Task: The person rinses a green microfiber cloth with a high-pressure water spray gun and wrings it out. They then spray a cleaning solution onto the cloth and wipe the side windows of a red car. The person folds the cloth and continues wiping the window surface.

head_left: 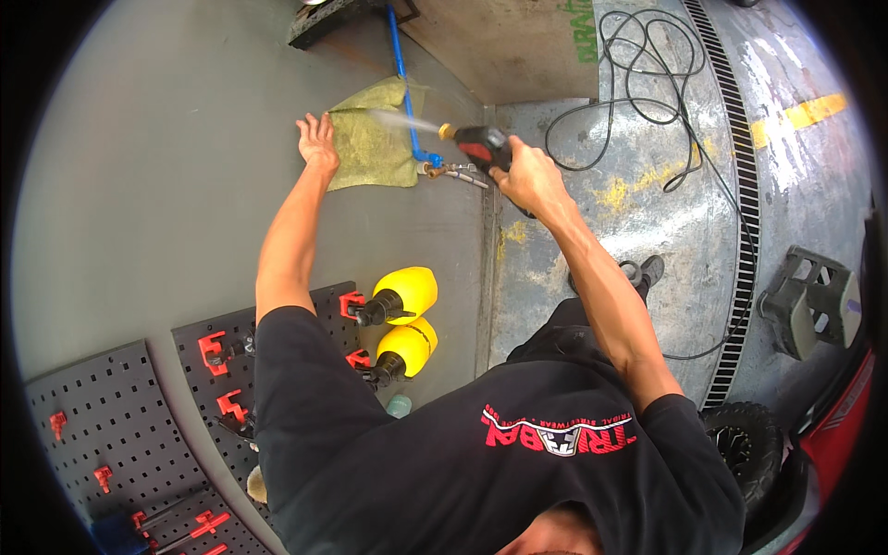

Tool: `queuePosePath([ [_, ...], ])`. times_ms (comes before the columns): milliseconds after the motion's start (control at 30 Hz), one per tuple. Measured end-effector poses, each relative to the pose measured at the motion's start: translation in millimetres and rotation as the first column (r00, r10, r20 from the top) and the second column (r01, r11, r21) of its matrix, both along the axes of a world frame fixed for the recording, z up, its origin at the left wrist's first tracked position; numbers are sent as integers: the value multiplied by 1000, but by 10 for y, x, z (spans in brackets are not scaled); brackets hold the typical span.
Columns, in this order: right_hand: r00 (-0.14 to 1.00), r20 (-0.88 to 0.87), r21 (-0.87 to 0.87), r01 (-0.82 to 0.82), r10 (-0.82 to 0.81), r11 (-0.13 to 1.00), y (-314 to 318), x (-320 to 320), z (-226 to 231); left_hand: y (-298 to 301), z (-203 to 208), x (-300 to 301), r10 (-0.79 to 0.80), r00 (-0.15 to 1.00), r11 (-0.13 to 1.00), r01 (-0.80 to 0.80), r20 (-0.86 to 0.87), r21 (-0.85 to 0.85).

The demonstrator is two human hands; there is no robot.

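My left hand (317,145) is up against the grey wall, holding a yellow-green cloth (372,148) by its left edge. The cloth hangs spread out, and its right side overlaps a blue pipe (400,57). In my right hand (535,180) is a black and red spray gun (483,148), gripped by its handle and pointing left. A whitish spray (398,119) leaves its brass-coloured nozzle (447,131) and strikes the cloth. Just below the nozzle, a tap with metal fittings (444,170) joins the pipe.
Two yellow spray bottles (408,291) hang on red hooks of a dark pegboard (185,338). A black hose (680,102) lies looped on the floor beside a drain grate (746,185). A grey step stool (809,301) and a tyre (745,449) are at the right.
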State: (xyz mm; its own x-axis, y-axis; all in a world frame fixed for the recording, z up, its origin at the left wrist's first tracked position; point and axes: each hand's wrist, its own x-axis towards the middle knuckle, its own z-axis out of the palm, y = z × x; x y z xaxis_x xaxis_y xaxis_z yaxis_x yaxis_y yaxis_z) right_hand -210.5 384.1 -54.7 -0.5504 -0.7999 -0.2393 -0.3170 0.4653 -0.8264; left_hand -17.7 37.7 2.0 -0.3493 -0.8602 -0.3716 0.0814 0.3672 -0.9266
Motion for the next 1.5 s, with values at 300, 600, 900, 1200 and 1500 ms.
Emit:
queuePosePath([
  [300,995,-57,52,-76,79,996,-52,89,-253,-84,-86,14,13,1000,999,-13,0,-36],
  [600,999,-36,102,-10,14,995,-335,49,-507,-50,-84,-3,34,999,999,-33,13,-36],
  [900,1000,5,87,26,-26,996,-226,-186,-360,-143,-156,25,56,998,998,-55,34,-26],
  [1200,957,289,24,-21,14,999,-325,-148,-7,-47,-92,-12,35,999,999,-35,13,-22],
  [1500,978,192,9,78,-78,997,-525,-12,-212,-114,-141,36,26,1000,999,-26,-12,-20],
])
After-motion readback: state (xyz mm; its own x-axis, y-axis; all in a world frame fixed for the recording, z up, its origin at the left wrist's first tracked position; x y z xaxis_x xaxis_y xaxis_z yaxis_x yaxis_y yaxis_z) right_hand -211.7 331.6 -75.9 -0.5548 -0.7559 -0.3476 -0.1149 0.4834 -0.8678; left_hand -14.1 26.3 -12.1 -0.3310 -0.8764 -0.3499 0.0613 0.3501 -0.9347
